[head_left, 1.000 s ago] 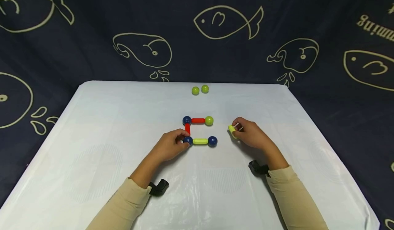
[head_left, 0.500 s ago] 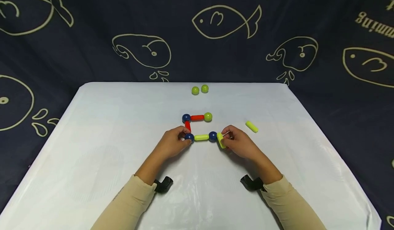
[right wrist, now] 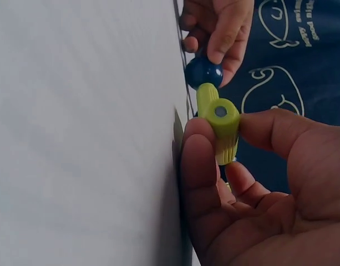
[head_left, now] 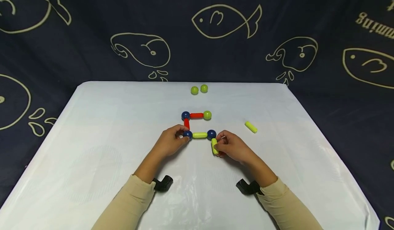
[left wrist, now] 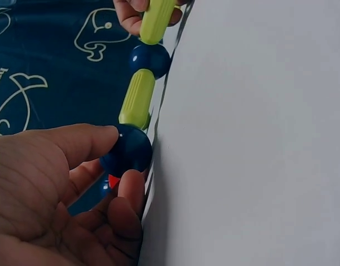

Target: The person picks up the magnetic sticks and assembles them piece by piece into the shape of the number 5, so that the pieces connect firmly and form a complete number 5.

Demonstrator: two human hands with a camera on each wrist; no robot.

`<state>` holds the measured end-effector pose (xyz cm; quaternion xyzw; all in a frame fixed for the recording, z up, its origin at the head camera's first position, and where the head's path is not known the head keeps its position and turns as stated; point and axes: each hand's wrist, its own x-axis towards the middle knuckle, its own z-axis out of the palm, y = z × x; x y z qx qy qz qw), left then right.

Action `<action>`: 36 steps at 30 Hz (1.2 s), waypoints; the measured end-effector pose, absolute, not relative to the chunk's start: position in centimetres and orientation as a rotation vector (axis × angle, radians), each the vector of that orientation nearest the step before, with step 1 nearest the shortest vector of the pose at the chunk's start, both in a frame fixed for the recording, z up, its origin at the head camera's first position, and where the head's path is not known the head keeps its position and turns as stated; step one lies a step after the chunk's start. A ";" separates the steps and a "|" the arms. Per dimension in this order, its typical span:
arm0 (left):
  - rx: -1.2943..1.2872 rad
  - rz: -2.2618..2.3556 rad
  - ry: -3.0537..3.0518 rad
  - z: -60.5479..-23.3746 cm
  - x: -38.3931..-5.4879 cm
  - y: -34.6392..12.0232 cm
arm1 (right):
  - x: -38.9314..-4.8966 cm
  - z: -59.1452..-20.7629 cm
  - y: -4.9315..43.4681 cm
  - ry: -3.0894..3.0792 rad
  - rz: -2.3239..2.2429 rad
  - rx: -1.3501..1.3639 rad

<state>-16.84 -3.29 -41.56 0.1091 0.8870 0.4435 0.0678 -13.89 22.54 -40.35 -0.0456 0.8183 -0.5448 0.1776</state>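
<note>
My left hand (head_left: 170, 142) pinches a dark blue ball (left wrist: 133, 148) at a corner of a magnetic stick-and-ball figure. A yellow-green rod (head_left: 200, 135) links that ball to another blue ball (head_left: 211, 134) on the right. Between thumb and fingers, my right hand (head_left: 234, 148) pinches a second yellow-green magnetic rod (head_left: 214, 147). Its far end meets the right blue ball, and the rod points toward me; the right wrist view shows the metal disc in its near end. From the held ball, a red rod (head_left: 186, 123) runs back to a third blue ball (head_left: 185, 115).
Another red rod (head_left: 196, 115) joins the back blue ball to a green ball (head_left: 207, 115). A loose yellow-green rod (head_left: 251, 127) lies right of the figure. Two loose green balls, one here (head_left: 194, 90), sit near the far edge of the white-covered table (head_left: 123, 103).
My right hand has carried its rod leftward to the right blue ball and turned it toward me. A loose rod shows where that hand was. The figure has shifted slightly away from me.
</note>
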 end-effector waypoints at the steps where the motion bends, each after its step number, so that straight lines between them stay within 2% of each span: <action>1: 0.331 1.339 2.672 -41.6 -16.8 -3.3 | -13.9 -40.4 22.5 2.312 -1.548 -0.124; 36: 0.322 1.370 2.661 -42.0 -16.7 -3.2 | -14.2 -40.1 23.2 2.388 -1.480 -0.105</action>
